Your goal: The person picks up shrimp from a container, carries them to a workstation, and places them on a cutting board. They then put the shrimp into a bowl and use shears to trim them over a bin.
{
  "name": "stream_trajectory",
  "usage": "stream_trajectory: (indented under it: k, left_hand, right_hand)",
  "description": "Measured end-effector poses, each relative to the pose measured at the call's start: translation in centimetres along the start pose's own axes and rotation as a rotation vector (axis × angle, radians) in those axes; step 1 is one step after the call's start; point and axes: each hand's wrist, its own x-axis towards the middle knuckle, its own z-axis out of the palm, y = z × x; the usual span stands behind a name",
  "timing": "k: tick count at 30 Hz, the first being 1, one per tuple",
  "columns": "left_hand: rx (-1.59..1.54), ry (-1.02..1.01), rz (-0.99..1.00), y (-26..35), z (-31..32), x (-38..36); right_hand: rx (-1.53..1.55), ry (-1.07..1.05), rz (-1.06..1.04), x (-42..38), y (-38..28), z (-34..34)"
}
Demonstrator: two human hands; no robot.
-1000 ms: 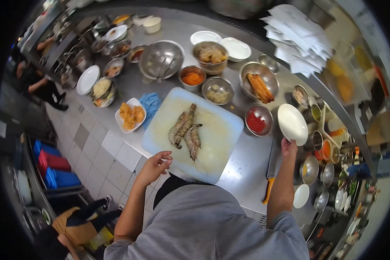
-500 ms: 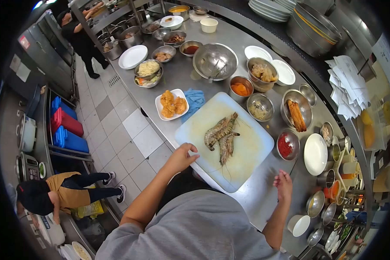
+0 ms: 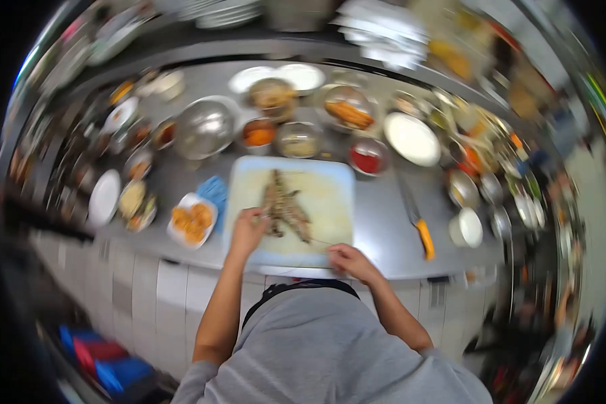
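Raw prawns [image 3: 291, 210] lie on a pale cutting board [image 3: 333, 195] in front of me. My left hand [image 3: 250, 229] is over the board's left part, its fingertips at the edge of the prawns; blur hides whether they touch. Near the board's lower right corner is my right hand [image 3: 349, 261], its fingers curled, with anything in them too blurred to make out. A knife with an orange handle [image 3: 425, 239] lies on the steel counter to the right. Left of the board are a blue cloth [image 3: 213, 194] and a white dish of fried pieces [image 3: 192, 222].
Behind the board stand a large steel bowl [image 3: 207, 128], a bowl of orange food [image 3: 258, 132] and a bowl of red sauce [image 3: 367, 155]. A white oval plate [image 3: 412, 139] and a white bowl [image 3: 466, 227] are at the right. Papers [image 3: 382, 34] hang above.
The view has turned to the right, and the knife has come into sight. My left hand has moved in over the board beside the prawns; my right hand has come closer to the board.
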Motion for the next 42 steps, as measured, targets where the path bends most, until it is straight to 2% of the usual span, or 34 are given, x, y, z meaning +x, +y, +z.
stream_trajectory:
  k: [3,5,6,8,9,11,13,15,16,18,22,26,28,31,33,34,37,39,42]
  left_hand:
    - [0.134,0.101,0.166,-3.3,2.3,3.0]
    - [0.097,0.025,0.057,-2.0,2.6,3.9]
    - [0.083,-0.030,0.109,-0.5,3.0,4.0]
    - [0.265,-0.096,0.069,1.5,3.1,3.7]
    - [0.258,-0.120,0.090,2.3,3.5,3.7]
    - [0.422,-0.187,0.017,3.3,4.2,3.7]
    - [0.458,-0.194,-0.034,4.4,4.7,3.6]
    - [0.514,-0.221,-0.157,5.0,5.1,3.8]
    - [0.508,-0.198,-0.152,6.1,5.5,3.4]
    - [0.591,-0.182,-0.255,8.7,6.3,2.4]
    - [0.628,-0.123,-0.339,10.9,8.7,1.4]
    - [0.625,-0.104,-0.393,10.8,9.7,1.7]
    - [0.609,-0.105,-0.412,10.5,9.8,2.3]
    - [0.594,-0.139,-0.466,9.4,10.1,3.4]
    - [0.588,-0.096,-0.498,9.5,10.4,4.1]
    - [0.608,-0.043,-0.465,8.4,10.7,4.6]
    - [0.706,0.047,-0.409,5.4,11.3,5.6]
    - [0.686,0.027,-0.457,6.2,11.2,5.7]
    - [0.646,0.048,-0.505,6.4,10.8,6.6]
  right_hand:
    - [-0.175,0.061,-0.059,-2.0,2.6,2.1]
    - [-0.070,0.143,0.022,-5.4,2.8,2.4]
    - [-0.004,0.184,0.028,-7.0,3.2,2.6]
    - [0.031,0.335,0.060,-9.6,5.9,2.0]
    - [0.036,0.420,0.091,-10.7,7.5,1.5]
    - [-0.004,0.506,0.089,-12.4,6.9,1.0]
    - [-0.052,0.571,0.070,-12.6,6.0,-0.4]
    - [-0.258,0.616,-0.137,-11.1,4.4,-2.3]
    - [-0.183,0.572,-0.128,-10.6,3.0,-3.2]
    - [-0.228,0.513,-0.234,-9.1,2.5,-5.0]
    - [-0.274,0.241,-0.203,-11.5,1.8,-9.0]
    - [0.037,0.056,-0.092,-18.4,4.4,-19.4]
    - [0.130,0.197,-0.076,-22.3,6.6,-27.1]
    - [0.165,0.721,-0.069,-26.6,8.8,-38.8]
    - [0.233,1.098,-0.063,-27.0,10.5,-46.5]
    - [0.179,1.221,-0.080,-26.9,12.6,-50.3]
    - [0.226,1.294,-0.050,-27.4,15.0,-55.4]
    - [-0.144,1.349,0.126,-26.8,15.1,-57.1]
    - [-0.230,1.331,0.183,-25.6,15.0,-58.3]
